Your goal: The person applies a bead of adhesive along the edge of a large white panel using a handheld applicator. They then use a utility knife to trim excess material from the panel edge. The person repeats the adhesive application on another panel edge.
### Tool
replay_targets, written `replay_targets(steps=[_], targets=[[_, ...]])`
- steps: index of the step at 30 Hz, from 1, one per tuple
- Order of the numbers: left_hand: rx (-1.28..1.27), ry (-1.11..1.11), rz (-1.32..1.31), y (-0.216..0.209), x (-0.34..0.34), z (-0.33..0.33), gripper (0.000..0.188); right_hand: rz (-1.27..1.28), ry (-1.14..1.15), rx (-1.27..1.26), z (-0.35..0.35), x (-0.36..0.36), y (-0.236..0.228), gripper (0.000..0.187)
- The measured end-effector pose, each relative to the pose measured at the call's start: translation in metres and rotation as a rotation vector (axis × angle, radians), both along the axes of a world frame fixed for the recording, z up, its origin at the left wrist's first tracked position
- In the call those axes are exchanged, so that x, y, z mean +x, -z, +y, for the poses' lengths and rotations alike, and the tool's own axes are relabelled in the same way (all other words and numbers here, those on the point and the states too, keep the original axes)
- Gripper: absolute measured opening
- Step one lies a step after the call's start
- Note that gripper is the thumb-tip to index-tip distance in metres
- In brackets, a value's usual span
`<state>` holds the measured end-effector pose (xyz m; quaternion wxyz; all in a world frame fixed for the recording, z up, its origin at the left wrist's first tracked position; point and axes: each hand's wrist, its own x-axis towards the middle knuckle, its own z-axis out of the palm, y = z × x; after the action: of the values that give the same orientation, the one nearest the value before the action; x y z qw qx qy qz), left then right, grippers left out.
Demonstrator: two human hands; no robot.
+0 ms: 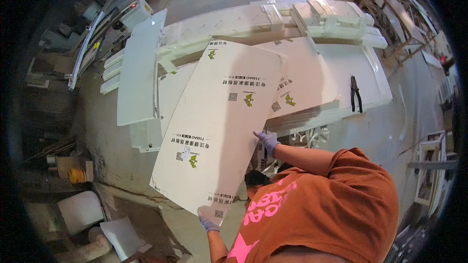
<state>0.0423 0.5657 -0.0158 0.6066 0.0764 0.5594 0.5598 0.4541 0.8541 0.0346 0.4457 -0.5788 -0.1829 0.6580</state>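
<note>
One white, printed rectangular board is held aslant, its far end overlapping a similar printed board; whether they touch cannot be told. Its near corner is clasped by the gloved left hand, its right edge by the gloved right hand, fingers underneath hidden. Two-handed handling seems under way; steady, even support would be called for. Pliers are seen at right, on white panels.

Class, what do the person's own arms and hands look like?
The left hand and right hand wear pale lavender gloves. The right forearm is bare below a loose, rust-brown short sleeve; the T-shirt has pink lettering and a star.
</note>
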Motion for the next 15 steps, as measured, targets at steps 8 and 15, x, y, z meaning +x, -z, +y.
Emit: replay_targets(steps=[8,15], targets=[[-0.217,-0.127,0.053,-0.005,-0.054,0.034,0.054,0.123,0.254,-0.121,-0.029,-0.022,-0.018,0.037],[-0.113,0.151,0.393,-0.027,-0.065,0.195,0.052,-0.033,0.583,-0.23,-0.06,-0.005,-0.022,0.035]])
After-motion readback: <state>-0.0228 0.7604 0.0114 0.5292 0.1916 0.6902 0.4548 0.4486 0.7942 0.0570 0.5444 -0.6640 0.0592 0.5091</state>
